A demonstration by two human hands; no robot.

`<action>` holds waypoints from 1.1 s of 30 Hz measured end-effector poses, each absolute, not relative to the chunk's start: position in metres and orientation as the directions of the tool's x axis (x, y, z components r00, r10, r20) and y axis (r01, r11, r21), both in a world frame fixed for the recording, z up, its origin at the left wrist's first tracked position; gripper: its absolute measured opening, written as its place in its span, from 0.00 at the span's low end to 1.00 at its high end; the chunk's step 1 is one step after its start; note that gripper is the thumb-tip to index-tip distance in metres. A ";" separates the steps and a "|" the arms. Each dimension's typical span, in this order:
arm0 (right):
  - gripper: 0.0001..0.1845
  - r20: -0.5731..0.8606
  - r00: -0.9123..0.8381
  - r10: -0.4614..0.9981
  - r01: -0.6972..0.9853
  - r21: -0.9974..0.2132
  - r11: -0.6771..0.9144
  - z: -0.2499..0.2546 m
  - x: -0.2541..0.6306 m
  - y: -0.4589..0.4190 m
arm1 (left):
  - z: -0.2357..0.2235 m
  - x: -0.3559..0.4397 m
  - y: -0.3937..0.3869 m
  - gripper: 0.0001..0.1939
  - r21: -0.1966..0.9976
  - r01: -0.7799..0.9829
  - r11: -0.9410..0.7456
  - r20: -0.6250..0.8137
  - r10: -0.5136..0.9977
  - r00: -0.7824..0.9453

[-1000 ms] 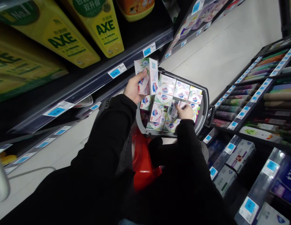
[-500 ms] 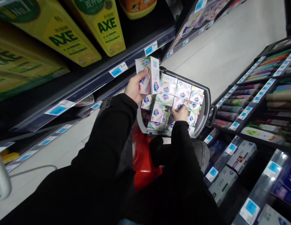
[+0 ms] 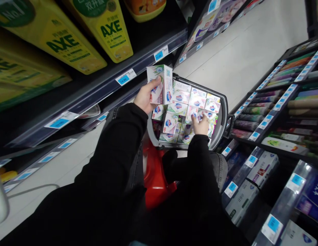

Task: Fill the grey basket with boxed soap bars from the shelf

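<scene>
My left hand (image 3: 146, 95) is wrapped round a white soap box (image 3: 161, 84) with a blue and red logo, raised over the left rim of a grey shopping basket (image 3: 223, 116). The thumb lies across the front of the box. Inside the basket, several similar soap boxes (image 3: 181, 92) are packed in rows and partly stacked. Over their right-hand part is my right hand (image 3: 201, 125), its thumb and fingers apart and nothing held between them. A pinkish soap box (image 3: 191, 112) lies just beyond its fingertips; whether they touch it I cannot tell.
A shelf edge (image 3: 97, 89) with price tags runs along the left, bearing big yellow AXE bottles (image 3: 114, 34). Low shelves on the right hold tubes and grey packs (image 3: 263, 171). A red stool-like object (image 3: 159, 189) is between my legs, and pale floor (image 3: 248, 51) stretches ahead.
My right hand has drawn slightly back and right, its fingers spreading off the pinkish box. My left hand keeps hold of its soap box. The whole view has shifted a little.
</scene>
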State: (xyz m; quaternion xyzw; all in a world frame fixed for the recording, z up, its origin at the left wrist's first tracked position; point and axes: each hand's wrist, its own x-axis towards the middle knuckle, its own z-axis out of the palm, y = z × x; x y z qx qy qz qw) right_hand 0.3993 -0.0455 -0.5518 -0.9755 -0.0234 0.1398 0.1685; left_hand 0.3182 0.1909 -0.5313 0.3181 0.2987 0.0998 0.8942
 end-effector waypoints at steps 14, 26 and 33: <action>0.29 -0.593 0.768 0.241 -0.529 -0.800 -0.285 -0.506 0.359 -0.106 | -0.530 0.298 0.024 0.20 0.584 0.313 0.749 -0.546 0.077 0.834; 0.19 -0.644 0.729 0.233 -0.133 -0.466 -0.875 -0.568 0.380 -0.115 | -0.572 0.279 0.120 0.26 0.438 0.797 -0.416 -0.727 0.358 0.586; 0.22 -0.506 0.849 0.152 -0.081 -0.409 -0.909 -0.580 0.363 -0.094 | -0.580 0.276 0.109 0.21 0.406 0.750 -0.522 -0.736 0.299 0.607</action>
